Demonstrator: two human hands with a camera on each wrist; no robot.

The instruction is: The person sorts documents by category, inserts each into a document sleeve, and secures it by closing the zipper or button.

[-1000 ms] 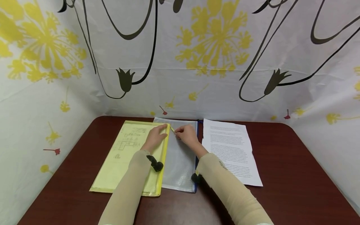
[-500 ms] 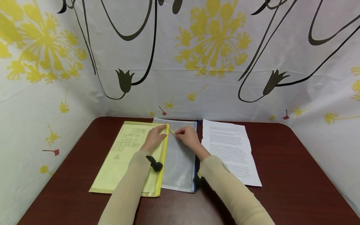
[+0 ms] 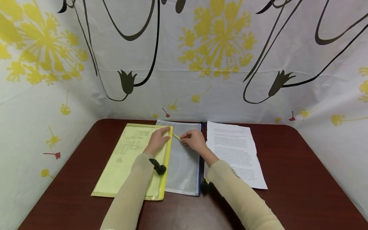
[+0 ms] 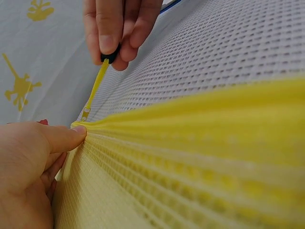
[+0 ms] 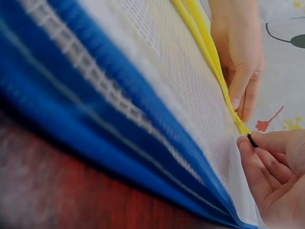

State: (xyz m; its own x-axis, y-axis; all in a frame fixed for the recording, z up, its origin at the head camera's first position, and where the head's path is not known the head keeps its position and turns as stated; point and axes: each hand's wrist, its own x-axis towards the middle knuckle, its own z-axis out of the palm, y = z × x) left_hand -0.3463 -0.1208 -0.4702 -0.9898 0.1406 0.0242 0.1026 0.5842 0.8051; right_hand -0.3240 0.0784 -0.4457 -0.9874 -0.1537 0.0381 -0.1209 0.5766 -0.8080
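Yellow-edged mesh zip folder (image 3: 122,159), flat and rectangular: lies at left on the dark red-brown counter (image 3: 290,179), overlapping a translucent mesh folder with blue edging (image 3: 184,172). Inside, a line-drawn sheet (image 3: 129,145).

Thin yellow zipper pull (image 4: 97,88) with black end (image 4: 110,56), attached to a small metal slider (image 4: 86,113): at the far right corner of the yellow edging (image 4: 200,107). Zip closed or not: unclear.

Left hand (image 3: 156,142): pinches the same corner, thumb on the edging, just beside the slider.

Right hand (image 3: 194,140): pinches the black end between thumb and fingertips, above the blue-edged folder, pull stretched straight to the slider.

White printed paper sheet (image 3: 233,150), uneven at one side: lies at right, partly behind the cream right sleeve (image 3: 238,188).

Likely faults, with causes:
– Lost pull: from so small a purchase on the black end.
– Jammed slider: from bunched edging or a sideways tug.
– Nipped thumb: from placement so near the slider.
– Skidding yellow-edged folder: from too light a left hold.
– Displaced sheet: from a brush of the sleeve.
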